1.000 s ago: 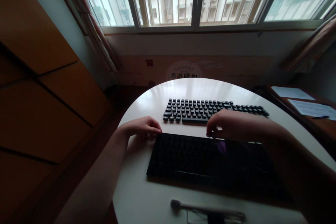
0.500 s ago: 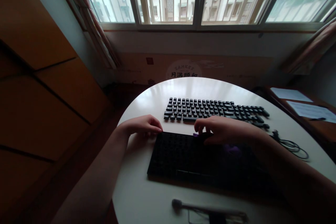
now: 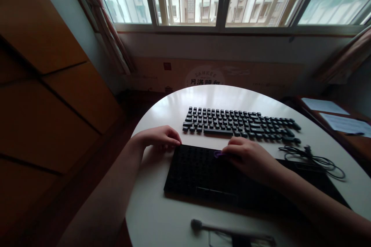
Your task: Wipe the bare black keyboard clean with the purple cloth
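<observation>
A black keyboard base (image 3: 199,173) lies on the white round table (image 3: 153,208). My left hand (image 3: 165,137) is closed at its upper left corner, thumb and fingers on the edge. My right hand (image 3: 243,154) rests over the upper middle of the base with fingers pinched together. A small purple piece (image 3: 219,154) sticks out from those fingertips over the board; its kind cannot be made out. Behind the base, black keycaps (image 3: 220,121) stand in rows laid out like a keyboard. My right forearm hides part of the base's right side.
A coiled black cable (image 3: 327,166) lies at the right, partly over the base. Near the front edge is a dark-bristled brush (image 3: 197,224) beside small dim items. Papers (image 3: 344,123) lie on a brown surface at the right. A window is ahead, a wooden cabinet (image 3: 52,123) left.
My right hand has shifted a little right and down, with its fingers closer together. A purple patch seen beneath it is no longer visible. My left hand stays at the corner.
</observation>
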Available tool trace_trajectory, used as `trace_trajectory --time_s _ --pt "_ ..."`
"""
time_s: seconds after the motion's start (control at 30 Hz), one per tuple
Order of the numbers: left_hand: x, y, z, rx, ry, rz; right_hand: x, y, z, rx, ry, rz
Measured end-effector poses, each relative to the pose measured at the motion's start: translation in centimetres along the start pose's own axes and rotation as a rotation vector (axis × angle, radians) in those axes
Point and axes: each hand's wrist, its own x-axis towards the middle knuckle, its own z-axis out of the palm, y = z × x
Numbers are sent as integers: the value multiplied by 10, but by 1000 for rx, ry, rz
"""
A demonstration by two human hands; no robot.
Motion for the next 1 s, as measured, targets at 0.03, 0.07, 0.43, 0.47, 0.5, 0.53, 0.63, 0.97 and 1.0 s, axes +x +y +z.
trace_trajectory --time_s 0.03,0.07,0.43,0.47,0.5,0.53,0.63,0.97,1.0 --pt "0 0 0 -1 -3 4 0 -1 3 -11 23 -24" --pt "-1 0 0 -2 -5 6 0 -2 7 -21 49 -47" --pt "0 -2 -2 9 -22 5 -1 4 15 58 275 65" --pt "0 -2 -2 8 -25 8 0 4 15 56 238 54" --pt "-1 -2 -2 4 -28 11 0 3 15 59 197 36" --pt "-1 -2 -2 -1 -30 13 1 3 14 64 160 14" --pt "-2 -1 -1 -6 -29 10 2 4 14 67 106 -32" --pt "-3 1 0 -3 -22 12 11 -1 2 -209 -18 -194" --pt "-3 1 0 0 -22 12 12 -2 1 -236 -25 -215"
